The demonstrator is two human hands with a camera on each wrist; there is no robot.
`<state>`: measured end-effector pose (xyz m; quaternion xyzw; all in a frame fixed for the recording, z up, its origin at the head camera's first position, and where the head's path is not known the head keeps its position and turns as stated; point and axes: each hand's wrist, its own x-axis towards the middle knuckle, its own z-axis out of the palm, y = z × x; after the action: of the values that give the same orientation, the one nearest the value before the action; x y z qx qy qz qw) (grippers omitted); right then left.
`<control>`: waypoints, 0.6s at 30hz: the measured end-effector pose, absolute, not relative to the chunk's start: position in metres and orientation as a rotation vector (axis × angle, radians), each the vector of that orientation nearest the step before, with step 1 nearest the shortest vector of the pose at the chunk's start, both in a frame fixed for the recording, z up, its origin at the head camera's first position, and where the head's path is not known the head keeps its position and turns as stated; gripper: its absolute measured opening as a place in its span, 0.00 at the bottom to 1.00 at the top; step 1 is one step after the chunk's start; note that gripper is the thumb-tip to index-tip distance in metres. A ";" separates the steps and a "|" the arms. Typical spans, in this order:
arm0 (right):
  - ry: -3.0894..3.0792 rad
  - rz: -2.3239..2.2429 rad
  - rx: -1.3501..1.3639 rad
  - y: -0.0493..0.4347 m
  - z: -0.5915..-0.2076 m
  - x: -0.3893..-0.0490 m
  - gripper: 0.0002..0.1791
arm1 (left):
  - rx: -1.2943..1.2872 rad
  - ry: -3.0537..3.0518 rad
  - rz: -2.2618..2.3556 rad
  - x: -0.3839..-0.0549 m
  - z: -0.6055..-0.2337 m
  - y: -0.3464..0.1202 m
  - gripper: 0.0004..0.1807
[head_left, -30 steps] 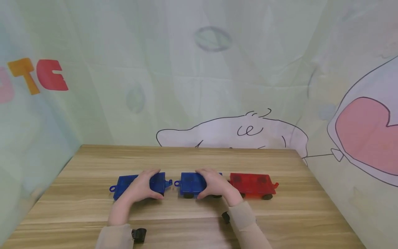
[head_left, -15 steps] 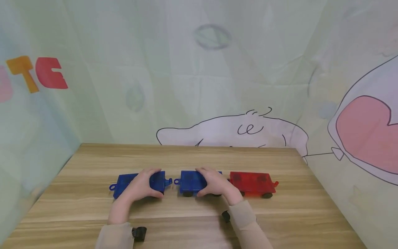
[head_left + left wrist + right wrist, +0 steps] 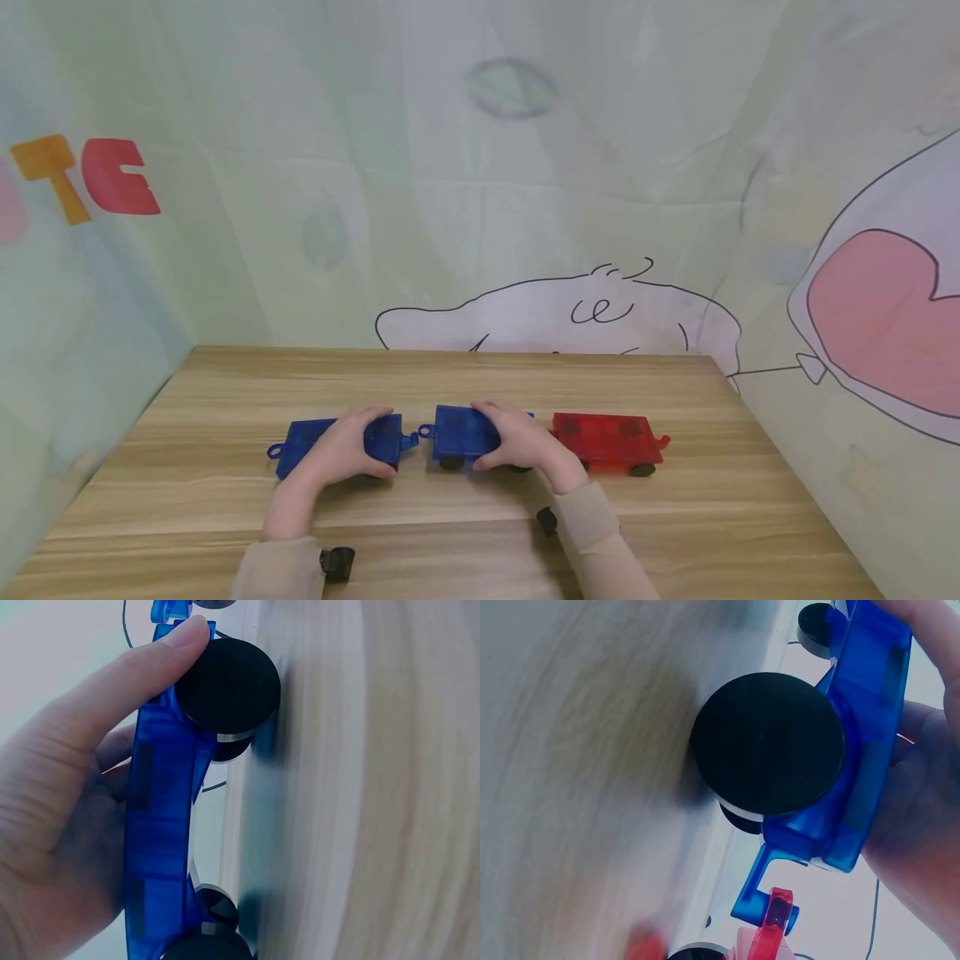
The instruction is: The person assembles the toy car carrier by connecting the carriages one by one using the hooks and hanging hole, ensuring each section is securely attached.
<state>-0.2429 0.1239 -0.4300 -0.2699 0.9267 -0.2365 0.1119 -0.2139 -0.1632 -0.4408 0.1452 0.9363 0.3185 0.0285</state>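
In the head view three flat toy train cars stand in a row. My left hand [image 3: 345, 450] grips the left blue train car [image 3: 386, 435] from above, thumb on the near side by a black wheel [image 3: 229, 686]. My right hand [image 3: 519, 440] holds the middle blue train car [image 3: 454, 432] the same way. The left car's hook [image 3: 410, 441] is right beside the middle car's ring [image 3: 426, 431]. To the right is the red train car [image 3: 606, 440]; in the right wrist view its ring [image 3: 769, 930] sits around the middle car's blue hook [image 3: 751, 900].
A wood-grain table [image 3: 420, 550] carries the cars. Behind it and at both sides hangs a pale printed cloth [image 3: 420, 233]. Black wrist cameras [image 3: 337, 564] stick out from both sleeves close above the table.
My left hand has brought the left blue car slightly to the right. The left end of the middle car has risen a little in my right hand. The red car stays about where it was.
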 end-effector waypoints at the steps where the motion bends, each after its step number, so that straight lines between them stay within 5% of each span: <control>1: 2.719 -0.696 -0.795 0.124 -0.430 -0.243 0.48 | 0.449 2.887 0.983 -0.214 -0.441 -0.163 0.50; 18: 2.692 -0.695 -0.806 0.124 -0.430 -0.241 0.48 | 0.466 2.874 0.984 -0.213 -0.441 -0.155 0.50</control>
<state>-0.2412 0.1235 -0.4296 -0.2764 0.9229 -0.2384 0.1231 -0.2133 -0.1545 -0.4409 0.1514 0.9346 0.3201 0.0343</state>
